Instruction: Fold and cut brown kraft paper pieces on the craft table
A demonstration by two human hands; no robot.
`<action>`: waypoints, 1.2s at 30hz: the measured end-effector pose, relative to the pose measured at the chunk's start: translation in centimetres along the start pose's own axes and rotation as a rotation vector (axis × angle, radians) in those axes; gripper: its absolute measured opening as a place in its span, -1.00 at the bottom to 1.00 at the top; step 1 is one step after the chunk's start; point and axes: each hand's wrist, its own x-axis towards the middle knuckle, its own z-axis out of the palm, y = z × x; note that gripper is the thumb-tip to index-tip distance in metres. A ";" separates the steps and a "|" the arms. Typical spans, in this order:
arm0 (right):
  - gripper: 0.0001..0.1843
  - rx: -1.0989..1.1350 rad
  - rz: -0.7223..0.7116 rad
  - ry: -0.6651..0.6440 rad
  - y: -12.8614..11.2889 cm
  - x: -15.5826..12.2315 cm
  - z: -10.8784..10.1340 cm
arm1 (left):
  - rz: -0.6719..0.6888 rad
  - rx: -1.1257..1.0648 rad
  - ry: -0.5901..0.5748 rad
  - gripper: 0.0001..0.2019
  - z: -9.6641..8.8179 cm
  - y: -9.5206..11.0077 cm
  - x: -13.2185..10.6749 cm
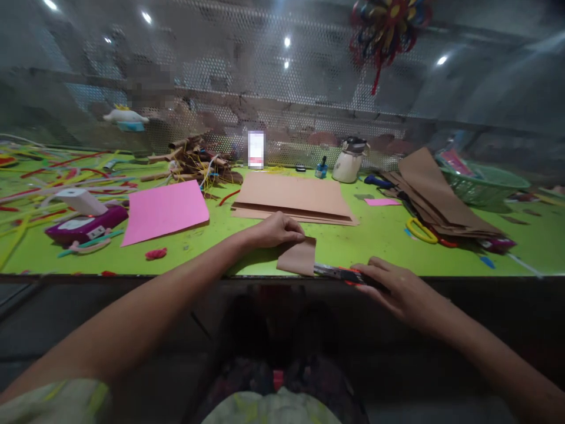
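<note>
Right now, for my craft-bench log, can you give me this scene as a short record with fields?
surface: green table
left hand: pinches the brown paper piece at the near table edge
right hand: grips the red-handled cutting tool, blade at the piece's right edge
behind the hands: brown sheet stack, pink sheet
far right: yellow-handled scissors, green basket

The table [375, 241] is lime green, the paper sheet [165, 211] pink, the cardboard piece [300, 257] brown, the scissors [421, 231] yellow-handled.
</note>
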 end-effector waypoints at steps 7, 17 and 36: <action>-0.55 0.027 0.032 0.020 -2.2 -1.1 1.2 | 0.043 0.379 0.097 -0.78 1.5 0.7 0.4; -0.60 0.319 -0.013 0.057 -1.4 -0.1 0.4 | 0.062 0.605 0.137 -0.75 3.0 1.9 -1.3; -0.58 0.340 -0.024 0.042 -1.4 -1.4 0.5 | 0.106 0.639 0.175 -0.78 3.8 1.9 -1.8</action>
